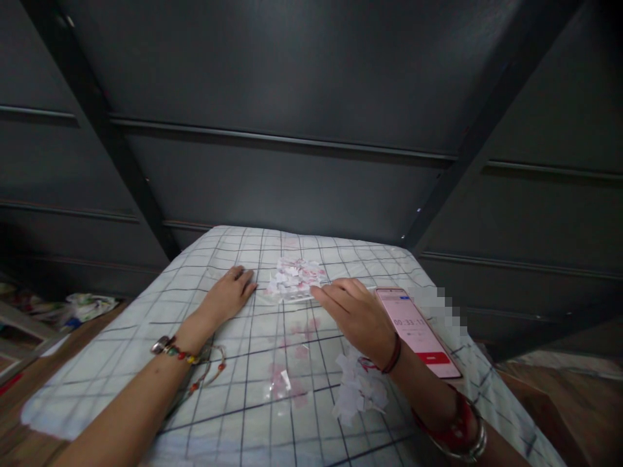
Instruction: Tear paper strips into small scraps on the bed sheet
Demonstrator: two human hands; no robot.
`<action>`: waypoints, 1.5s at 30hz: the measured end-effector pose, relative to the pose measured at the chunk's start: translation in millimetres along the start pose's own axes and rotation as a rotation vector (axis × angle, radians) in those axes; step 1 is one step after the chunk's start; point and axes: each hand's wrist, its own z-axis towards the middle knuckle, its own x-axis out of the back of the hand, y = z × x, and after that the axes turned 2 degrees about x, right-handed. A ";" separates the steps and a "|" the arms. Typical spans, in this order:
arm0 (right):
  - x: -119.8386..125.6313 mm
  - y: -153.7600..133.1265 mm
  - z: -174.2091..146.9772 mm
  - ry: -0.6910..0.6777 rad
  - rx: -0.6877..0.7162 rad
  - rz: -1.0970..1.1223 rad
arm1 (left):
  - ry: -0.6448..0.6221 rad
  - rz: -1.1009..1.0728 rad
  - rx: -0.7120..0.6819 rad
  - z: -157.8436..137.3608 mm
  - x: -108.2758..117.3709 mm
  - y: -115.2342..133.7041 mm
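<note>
Bare forearms come in from the near edge, the right forearm [428, 389] wearing a broad red band [461, 421] with a silver bangle [479, 444] just beside it, and a thin dark band [393, 355] at the wrist. On the left forearm [129, 395], a beaded bracelet [182, 355] circles the wrist, and its loose cord [221, 363] trails onto the cloth. Beneath both arms, a white checked cloth [233, 408] covers the surface, running back to a wall of dark grey panels [292, 185]. Toward the far middle of the cloth lies a heap of small white and pink pieces [298, 274], with something clear and shiny along its near edge. The right hand [357, 314] is at the near right side of this heap, thumb and fingers drawn together in a narrow grip, their tips at its edge; the pieces are small and blurred, so I cannot tell whether one is pinched there. Left of the heap and apart from it, the left hand [228, 293] rests palm down on the cloth, its fingers loosely bent and slightly spread. Nearer the camera, between the arms, lie clear plastic pieces with pink markings [289, 386], one catching a bright glint. To their right, a second pile of white scraps [357, 389] sits below the right wrist. Beyond that wrist, a phone [413, 327] lies face up, its pale screen showing timer digits above a red bar.
</note>
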 end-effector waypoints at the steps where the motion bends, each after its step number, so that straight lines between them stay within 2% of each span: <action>1: -1.7 -0.7 0.4 -0.012 0.013 -0.003 | -0.001 0.001 0.000 0.0 0.0 0.1; 8: 7.4 -0.4 1.3 -0.016 0.119 0.064 | 0.013 -0.023 0.004 -1.0 -2.0 -0.1; 11: 8.6 2.3 -0.1 0.002 0.065 0.059 | 0.011 -0.027 -0.002 -1.2 -1.5 0.4; 15: -1.5 1.4 1.5 -0.016 0.032 -0.006 | -0.011 0.004 -0.009 -0.8 0.1 1.6; 21: 2.7 -2.0 2.8 -0.013 0.154 0.049 | -0.013 -0.002 -0.006 -1.1 0.9 2.2; 25: 9.1 0.1 1.1 -0.017 0.110 0.045 | -0.012 -0.003 -0.002 -1.1 0.5 1.6; 28: 2.8 0.5 1.6 -0.029 0.068 -0.008 | -0.015 -0.015 0.001 -0.2 0.2 1.0; 32: -5.2 -3.1 3.4 -0.018 0.115 -0.029 | -0.036 0.013 0.002 0.7 0.2 0.7; 35: -0.5 -5.6 3.8 0.020 0.146 0.027 | -0.047 0.029 0.007 0.3 0.8 1.7; 40: 8.2 -2.7 2.9 0.024 0.093 0.020 | -0.038 0.013 0.001 -0.8 4.7 4.6; 45: -3.0 -1.6 2.8 0.005 0.074 -0.025 | -0.012 0.019 0.004 -1.1 9.3 7.3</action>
